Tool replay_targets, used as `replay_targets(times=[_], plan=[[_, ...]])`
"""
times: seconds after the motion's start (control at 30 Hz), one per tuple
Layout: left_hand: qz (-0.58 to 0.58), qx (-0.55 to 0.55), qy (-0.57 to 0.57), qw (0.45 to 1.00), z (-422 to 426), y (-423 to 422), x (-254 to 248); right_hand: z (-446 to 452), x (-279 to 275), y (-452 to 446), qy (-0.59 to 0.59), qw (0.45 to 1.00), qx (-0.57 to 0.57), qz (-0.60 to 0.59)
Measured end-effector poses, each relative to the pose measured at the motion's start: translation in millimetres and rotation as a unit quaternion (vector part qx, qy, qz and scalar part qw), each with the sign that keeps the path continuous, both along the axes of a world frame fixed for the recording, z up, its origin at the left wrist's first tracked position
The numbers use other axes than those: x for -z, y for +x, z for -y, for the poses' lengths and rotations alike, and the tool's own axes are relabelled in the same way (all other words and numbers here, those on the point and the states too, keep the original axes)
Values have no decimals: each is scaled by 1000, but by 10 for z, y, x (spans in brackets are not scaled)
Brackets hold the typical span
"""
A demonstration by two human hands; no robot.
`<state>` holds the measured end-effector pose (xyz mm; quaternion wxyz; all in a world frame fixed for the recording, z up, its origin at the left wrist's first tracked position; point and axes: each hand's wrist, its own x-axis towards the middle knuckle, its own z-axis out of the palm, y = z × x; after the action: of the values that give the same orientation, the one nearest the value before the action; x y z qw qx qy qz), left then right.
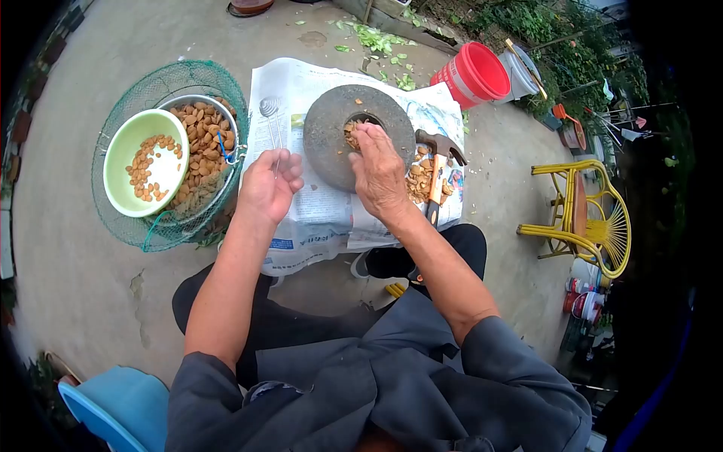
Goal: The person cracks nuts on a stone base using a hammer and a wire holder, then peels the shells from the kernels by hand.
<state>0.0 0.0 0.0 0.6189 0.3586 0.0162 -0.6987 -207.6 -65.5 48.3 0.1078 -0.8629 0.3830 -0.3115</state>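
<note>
My left hand (273,187) is partly curled around the thin handle of a wire spoon (269,108) with a coiled metal head that points away from me. My right hand (378,169) reaches over a round grey stone (324,151) with a hole in its middle. Its fingers are bent together around broken nut shells (350,135) at the edge of the hole; its fingertips are partly hidden. Right of the stone, a claw hammer (437,177) with a wooden and black handle lies on more broken shells (419,181). All of this rests on newspaper (301,237).
On the left, a green mesh basket (111,192) surrounds a metal bowl of unshelled almonds (202,132) and a pale green bowl (113,181) with kernels. Red bucket (474,75) and white bucket (520,73) stand far right. A yellow chair (580,218) is right, a blue chair (120,403) lower left.
</note>
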Motion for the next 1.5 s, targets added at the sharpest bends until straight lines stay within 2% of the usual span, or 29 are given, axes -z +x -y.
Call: replay_targets(times=[0.07,0.2,0.3,0.43,0.47,0.57,0.73,0.87,0.93,1.03,1.2,1.3,1.37,1.5], plan=[[0,2,3,1000,-13,11,-8,138,-50,72,-20,1000,-19,12],[-6,4,-9,1000,12,-28,-43,437,-25,157,-34,999,12,-39],[7,4,7,1000,36,-48,-128,343,2,116,-61,996,-9,-66],[-1,11,-4,1000,126,-66,5,92,-34,-74,19,999,-45,-13],[5,7,1,1000,146,-91,36,58,-32,-99,5,999,-46,22],[22,-1,13,1000,193,-133,8,96,49,-160,-14,998,-53,23],[45,-8,24,999,188,-164,-98,372,-136,9,-87,992,-82,-41],[35,-22,32,999,136,-127,-110,804,-35,28,-32,994,-76,-73],[24,-18,26,999,118,-70,-146,713,-91,-18,-38,989,-100,-106],[16,-22,7,1000,75,15,-167,341,-141,-150,-3,988,-132,-78],[36,-27,-22,999,-11,43,-213,-241,-261,-238,-29,998,-54,-34],[96,-65,-48,992,-60,51,-208,-692,-326,-72,111,993,-28,31],[186,-94,-74,975,-120,44,-358,-946,-308,115,129,989,-53,57],[195,-125,-170,958,-336,152,-645,-1032,-147,561,161,982,-88,35]])
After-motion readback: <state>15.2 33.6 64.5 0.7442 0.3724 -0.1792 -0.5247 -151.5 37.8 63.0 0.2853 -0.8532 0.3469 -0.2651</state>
